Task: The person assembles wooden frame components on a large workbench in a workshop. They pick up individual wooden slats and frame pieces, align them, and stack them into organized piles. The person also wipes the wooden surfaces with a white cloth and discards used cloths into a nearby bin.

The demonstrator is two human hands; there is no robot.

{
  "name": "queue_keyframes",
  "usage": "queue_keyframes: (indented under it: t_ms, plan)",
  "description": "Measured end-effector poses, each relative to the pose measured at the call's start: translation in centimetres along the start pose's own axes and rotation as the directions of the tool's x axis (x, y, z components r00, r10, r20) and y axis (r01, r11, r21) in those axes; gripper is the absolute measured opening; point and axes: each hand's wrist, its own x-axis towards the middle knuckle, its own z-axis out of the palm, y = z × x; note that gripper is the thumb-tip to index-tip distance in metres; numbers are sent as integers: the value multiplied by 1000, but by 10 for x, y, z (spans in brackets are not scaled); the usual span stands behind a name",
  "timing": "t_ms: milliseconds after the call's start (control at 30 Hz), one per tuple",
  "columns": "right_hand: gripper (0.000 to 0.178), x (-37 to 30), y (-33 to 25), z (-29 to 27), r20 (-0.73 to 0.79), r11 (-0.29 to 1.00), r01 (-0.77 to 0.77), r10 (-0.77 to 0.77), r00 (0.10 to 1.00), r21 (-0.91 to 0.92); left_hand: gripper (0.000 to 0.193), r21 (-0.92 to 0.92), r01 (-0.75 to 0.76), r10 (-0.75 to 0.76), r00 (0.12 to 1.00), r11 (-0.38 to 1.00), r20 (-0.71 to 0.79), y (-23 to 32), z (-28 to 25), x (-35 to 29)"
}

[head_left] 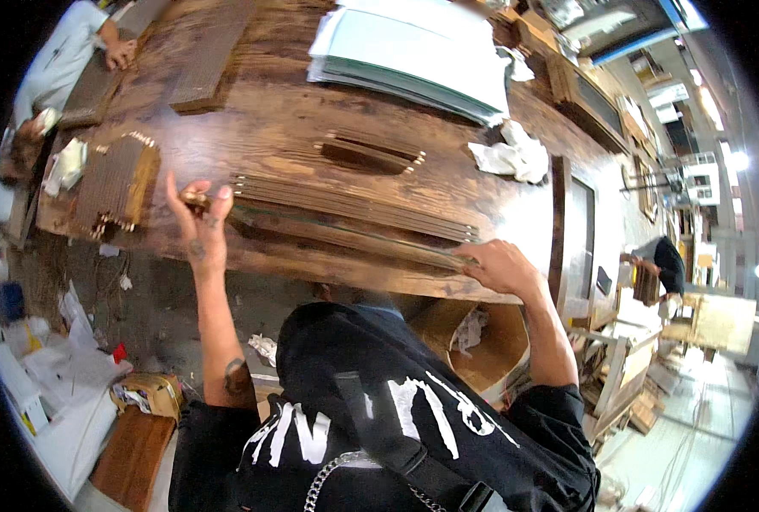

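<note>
A row of long thin brown wooden strips point(354, 209) lies side by side across a dark wooden workbench point(268, 128), their ends tipped with light pegs. My left hand point(198, 218) is at the left end of the strips, fingers pinched on a small light piece. My right hand point(500, 264) presses down on the right end of the nearest strips, close to the bench's front edge. A shorter bundle of the same strips point(371, 154) rests farther back.
A stack of brown strips point(116, 183) sits at the bench's left end. Pale sheets point(413, 51) are piled at the back, crumpled white rags point(511, 154) at the right. Another person's hands point(119, 53) work at the far left. A cardboard bin point(482, 350) stands below the bench.
</note>
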Motion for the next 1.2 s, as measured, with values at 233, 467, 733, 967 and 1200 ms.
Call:
queue_keyframes:
  t_ms: [233, 467, 733, 967, 1200]
  plan:
    - [40, 0, 16, 4, -7, 991, -122, 123, 992, 57, 83, -11, -5, 5, 1000, 1000, -11, -4, 7, 2]
    - [38, -34, 90, 85, -142, 861, -172, 269, 953, 479, 78, -26, -44, 43, 998, 999, -37, -4, 8, -5]
    - [20, 9, 102, 165, -571, 996, 73, -27, 820, 58, 82, -49, -55, 51, 995, 997, -81, -11, -2, -8]
    - [25, 11, 104, 175, -559, 999, -26, 37, 828, 28, 77, -62, -56, 51, 996, 997, -72, -16, 2, -5]
    - [44, -15, 94, 135, -434, 988, -92, 31, 901, -121, 70, -23, -43, 40, 993, 999, -113, -20, 7, -7]
